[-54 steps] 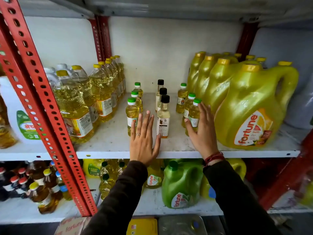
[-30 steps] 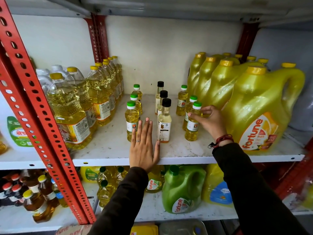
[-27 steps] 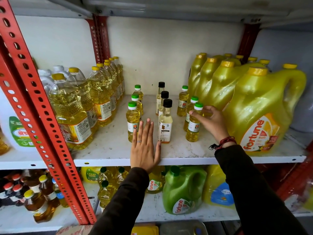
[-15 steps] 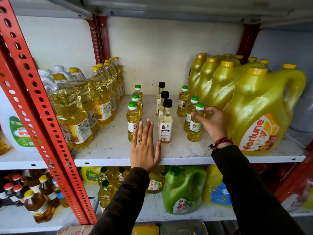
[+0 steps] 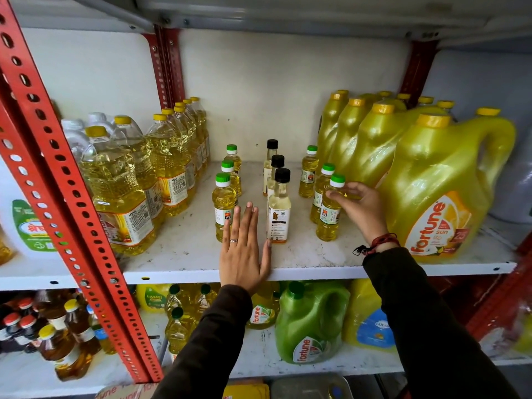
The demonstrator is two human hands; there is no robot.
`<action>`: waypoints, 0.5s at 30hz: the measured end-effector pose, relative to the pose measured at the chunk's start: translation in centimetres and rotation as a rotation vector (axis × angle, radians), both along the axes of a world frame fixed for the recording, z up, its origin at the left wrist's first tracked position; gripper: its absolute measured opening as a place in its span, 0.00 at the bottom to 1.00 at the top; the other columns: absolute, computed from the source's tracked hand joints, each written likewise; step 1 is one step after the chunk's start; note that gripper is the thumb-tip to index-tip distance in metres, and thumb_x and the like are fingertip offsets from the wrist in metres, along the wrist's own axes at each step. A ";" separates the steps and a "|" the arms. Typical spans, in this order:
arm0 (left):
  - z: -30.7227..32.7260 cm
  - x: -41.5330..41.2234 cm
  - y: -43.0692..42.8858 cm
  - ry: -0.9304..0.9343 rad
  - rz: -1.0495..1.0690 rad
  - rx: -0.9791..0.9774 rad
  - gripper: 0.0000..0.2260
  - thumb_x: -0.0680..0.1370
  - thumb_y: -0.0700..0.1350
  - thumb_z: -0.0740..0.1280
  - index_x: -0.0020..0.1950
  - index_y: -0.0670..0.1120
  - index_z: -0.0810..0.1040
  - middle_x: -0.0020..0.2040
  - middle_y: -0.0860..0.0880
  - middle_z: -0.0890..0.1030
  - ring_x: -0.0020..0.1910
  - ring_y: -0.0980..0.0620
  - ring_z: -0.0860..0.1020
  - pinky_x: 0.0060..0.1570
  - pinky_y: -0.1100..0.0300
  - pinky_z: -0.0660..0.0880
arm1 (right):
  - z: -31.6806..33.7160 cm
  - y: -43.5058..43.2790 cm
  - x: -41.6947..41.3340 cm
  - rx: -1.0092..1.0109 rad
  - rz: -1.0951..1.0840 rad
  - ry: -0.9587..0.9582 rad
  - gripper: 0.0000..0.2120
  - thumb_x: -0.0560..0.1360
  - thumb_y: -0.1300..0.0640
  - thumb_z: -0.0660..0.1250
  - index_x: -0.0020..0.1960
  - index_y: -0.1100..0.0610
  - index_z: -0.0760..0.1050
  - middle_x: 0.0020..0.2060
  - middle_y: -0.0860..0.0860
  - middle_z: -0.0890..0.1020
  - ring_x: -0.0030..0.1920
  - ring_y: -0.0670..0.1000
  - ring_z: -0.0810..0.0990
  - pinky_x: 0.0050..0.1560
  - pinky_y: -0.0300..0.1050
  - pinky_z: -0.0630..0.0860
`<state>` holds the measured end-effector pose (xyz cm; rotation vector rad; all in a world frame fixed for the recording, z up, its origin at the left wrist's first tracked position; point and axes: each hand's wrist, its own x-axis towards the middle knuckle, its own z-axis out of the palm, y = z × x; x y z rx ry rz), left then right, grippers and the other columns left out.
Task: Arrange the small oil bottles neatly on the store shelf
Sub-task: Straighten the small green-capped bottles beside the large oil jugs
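Note:
Three short rows of small oil bottles stand upright on the white shelf. The left row has green caps, front bottle. The middle row has black caps, front bottle. The right row has green caps, front bottle. My right hand curls its fingers around the shoulder of that front right bottle. My left hand lies flat, palm down and fingers straight, on the shelf's front edge between the left and middle rows, holding nothing.
Large clear oil bottles crowd the shelf's left side and big yellow jugs fill the right. A red perforated upright slants across the left. Lower shelf holds a green jug and more bottles.
My right hand went from lying open beside the right row to closing on its front bottle, which has shifted slightly. My left hand has stayed flat in place.

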<state>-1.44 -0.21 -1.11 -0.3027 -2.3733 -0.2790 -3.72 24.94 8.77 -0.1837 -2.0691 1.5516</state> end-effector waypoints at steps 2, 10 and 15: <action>0.1 0.1 0.0 -0.001 -0.001 0.005 0.33 0.84 0.58 0.51 0.84 0.41 0.57 0.85 0.43 0.53 0.84 0.44 0.50 0.83 0.52 0.37 | 0.0 -0.1 -0.1 -0.008 -0.009 0.004 0.16 0.68 0.53 0.81 0.52 0.52 0.80 0.49 0.47 0.82 0.46 0.39 0.79 0.42 0.33 0.72; 0.1 0.1 0.1 -0.019 -0.004 -0.002 0.33 0.84 0.58 0.51 0.84 0.41 0.56 0.85 0.43 0.53 0.84 0.43 0.49 0.82 0.52 0.36 | -0.4 -0.1 -0.3 0.025 -0.026 0.027 0.18 0.66 0.48 0.82 0.50 0.51 0.79 0.46 0.44 0.82 0.51 0.48 0.81 0.43 0.34 0.72; 0.1 0.2 0.1 -0.007 -0.001 0.003 0.33 0.84 0.58 0.51 0.84 0.41 0.56 0.85 0.43 0.53 0.84 0.43 0.50 0.83 0.52 0.37 | -0.2 -0.3 0.0 0.041 -0.034 0.037 0.20 0.66 0.50 0.82 0.53 0.55 0.81 0.47 0.47 0.82 0.46 0.38 0.79 0.40 0.25 0.70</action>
